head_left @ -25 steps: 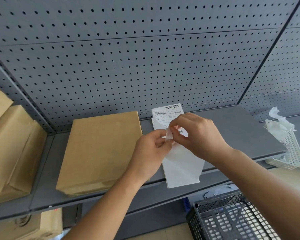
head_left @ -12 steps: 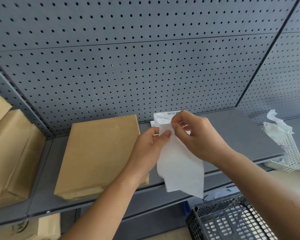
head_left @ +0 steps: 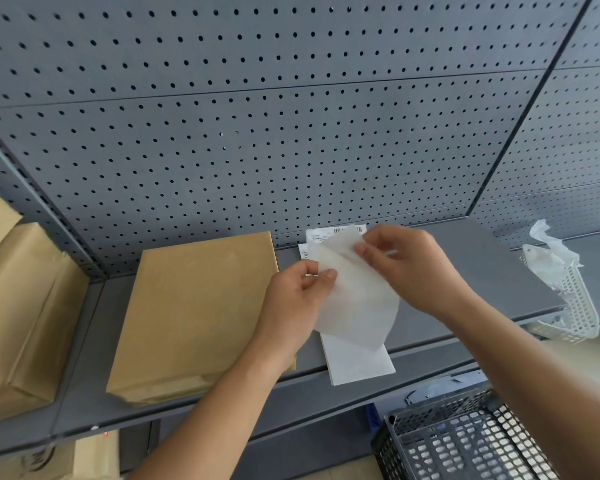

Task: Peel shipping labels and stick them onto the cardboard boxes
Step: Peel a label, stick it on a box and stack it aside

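Head view shows the peel step in hand: 2 bare hands work 1 sheet above the grey shelf [head_left: 482, 271]. The left hand [head_left: 293, 303] is pinched closed on the left edge of the shipping label [head_left: 359, 362], whose lower white part hangs past the shelf's front lip. The right hand [head_left: 409, 268] is pinched closed on the upper corner of the translucent backing sheet [head_left: 357, 299], which curls away from the label and overlaps it from the front. Separation appears partial; how much of the backing remains bonded cannot be determined, since the overlap hides the seam. More printed labels [head_left: 329, 233] lie flat on the shelf behind the hands, against the perforated back panel [head_left: 291, 150]. The target cardboard box [head_left: 201, 317] lies flat just beside the left hand, its top face bare and unobstructed. By judgement, the next move calls for drawing the backing fully clear, discarding it, then carrying the label left and laying it flat on the box top without letting the adhesive side fold on itself. Room to the left is limited by stacked cardboard boxes [head_left: 21, 306] well apart from the target. Open shelf lies to the right as far as the white basket [head_left: 575, 306] at the shelf end. The black crate [head_left: 465, 445] stands below the front lip, under the right forearm.
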A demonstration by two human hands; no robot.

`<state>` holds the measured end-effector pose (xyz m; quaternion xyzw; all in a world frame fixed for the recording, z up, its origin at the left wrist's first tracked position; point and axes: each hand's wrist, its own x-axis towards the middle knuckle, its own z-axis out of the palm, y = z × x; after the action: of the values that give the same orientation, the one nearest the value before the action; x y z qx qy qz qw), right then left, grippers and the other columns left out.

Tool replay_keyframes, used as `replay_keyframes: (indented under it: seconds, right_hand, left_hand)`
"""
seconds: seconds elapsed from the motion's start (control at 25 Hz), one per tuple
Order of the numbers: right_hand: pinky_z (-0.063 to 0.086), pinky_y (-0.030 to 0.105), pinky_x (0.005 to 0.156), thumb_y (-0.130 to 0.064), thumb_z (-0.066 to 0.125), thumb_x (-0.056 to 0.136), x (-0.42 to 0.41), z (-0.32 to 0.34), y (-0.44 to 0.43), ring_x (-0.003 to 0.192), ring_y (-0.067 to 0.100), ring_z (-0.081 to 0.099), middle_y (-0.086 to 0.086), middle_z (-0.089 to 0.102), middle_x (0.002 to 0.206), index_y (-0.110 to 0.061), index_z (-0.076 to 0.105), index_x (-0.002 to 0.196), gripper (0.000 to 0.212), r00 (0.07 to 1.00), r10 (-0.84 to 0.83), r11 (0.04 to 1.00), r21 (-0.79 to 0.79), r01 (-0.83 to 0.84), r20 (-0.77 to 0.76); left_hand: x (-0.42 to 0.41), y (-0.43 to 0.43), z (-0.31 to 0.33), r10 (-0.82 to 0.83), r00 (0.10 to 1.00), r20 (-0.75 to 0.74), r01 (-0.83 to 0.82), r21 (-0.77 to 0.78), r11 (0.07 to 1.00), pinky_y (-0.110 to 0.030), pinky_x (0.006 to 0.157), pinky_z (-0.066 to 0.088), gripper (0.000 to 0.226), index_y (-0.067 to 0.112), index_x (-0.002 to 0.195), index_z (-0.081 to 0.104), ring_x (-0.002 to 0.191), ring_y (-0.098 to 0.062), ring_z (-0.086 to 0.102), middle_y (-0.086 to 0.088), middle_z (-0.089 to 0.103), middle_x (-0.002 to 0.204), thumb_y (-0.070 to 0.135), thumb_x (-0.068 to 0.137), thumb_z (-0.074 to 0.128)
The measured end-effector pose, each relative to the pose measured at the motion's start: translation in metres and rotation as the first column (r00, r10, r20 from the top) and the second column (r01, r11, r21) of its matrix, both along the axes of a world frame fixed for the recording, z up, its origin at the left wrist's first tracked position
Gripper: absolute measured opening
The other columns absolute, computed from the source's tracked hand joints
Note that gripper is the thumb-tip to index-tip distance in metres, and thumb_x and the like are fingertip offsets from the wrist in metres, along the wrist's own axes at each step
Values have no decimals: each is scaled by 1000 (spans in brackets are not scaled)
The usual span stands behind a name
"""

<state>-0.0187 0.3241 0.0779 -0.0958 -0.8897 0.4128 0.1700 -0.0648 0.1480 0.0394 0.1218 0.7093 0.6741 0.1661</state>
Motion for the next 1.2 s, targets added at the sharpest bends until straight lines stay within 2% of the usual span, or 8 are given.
replay_keyframes:
  seconds: [0.12, 0.2, 0.32, 0.52, 0.72, 0.84, 1.08, 1.2]
  right_hand:
    - [47, 23, 61, -30, 64, 94, -10, 17, 12, 67, 9, 63, -4, 74, 82, -19, 69, 85, 15, 994, -108, 992, -64, 107, -5]
    - [47, 28, 64, -29, 63, 95, -17, 31, 22, 74, 16, 64, -1, 74, 89, -19, 69, 87, 14, 986, -165, 985, -57, 164, -9]
    - [46, 27, 67, -29, 61, 96, -30, 55, 35, 79, 15, 62, -2, 73, 98, -20, 70, 94, 13, 972, -226, 974, -2, 226, -57]
    - [39, 17, 62, -30, 59, 97, -44, 90, 43, 74, -6, 54, -10, 67, 92, -20, 71, 101, 16, 941, -269, 952, 91, 292, -203]
    - [42, 21, 71, -29, 58, 98, -48, 119, 46, 91, 7, 59, -10, 66, 93, -18, 70, 104, 18, 880, -301, 920, 131, 369, -367]
    - [39, 6, 60, -30, 56, 98, -47, 132, 48, 86, 6, 57, -9, 64, 92, -19, 69, 105, 18, 836, -326, 907, 103, 408, -441]
    - [42, 9, 69, -31, 56, 98, -29, 139, 35, 84, 4, 58, -12, 65, 87, -25, 65, 97, 11, 786, -285, 931, 36, 363, -548]
    - [47, 16, 74, -29, 59, 98, -17, 130, 20, 81, 4, 60, -14, 65, 85, -26, 65, 96, 7, 802, -204, 961, 42, 274, -562]
  left_hand:
    - [1, 0, -4, -18, 1000, -2, 18, -46, 999, -46, 81, 55, 16, 9, 95, 72, 84, -29, 73, -11, 79, 89, 22, 100, 64]
    - [2, 0, -7, -38, 999, -23, 36, -90, 995, -39, 74, 49, 18, 9, 92, 71, 75, -20, 64, -9, 77, 81, 25, 99, 64]
    - [4, 1, -10, -64, 996, -62, 51, -189, 981, -19, 64, 41, 19, 14, 87, 69, 69, -7, 60, 4, 73, 72, 28, 98, 64]
    - [9, 3, -13, -84, 994, -74, 60, -274, 960, -24, 67, 44, 19, 14, 89, 71, 72, -15, 66, -1, 77, 82, 28, 98, 63]
    - [9, 2, -15, -105, 993, -47, 82, -346, 935, -16, 54, 39, 22, 12, 86, 66, 60, -7, 56, 5, 70, 72, 29, 98, 61]
    - [10, 2, -16, -115, 993, -33, 95, -377, 921, -16, 51, 37, 22, 11, 87, 64, 56, -5, 51, 7, 67, 71, 30, 98, 60]
    - [9, 1, -21, -196, 980, 15, 182, -454, 872, -37, 70, 57, 28, 10, 93, 57, 68, -15, 65, 2, 69, 84, 38, 97, 59]
    - [9, -3, -15, -229, 973, 22, 207, -513, 833, -39, 94, 57, 42, 17, 125, 55, 97, -14, 72, 4, 72, 110, 49, 97, 57]
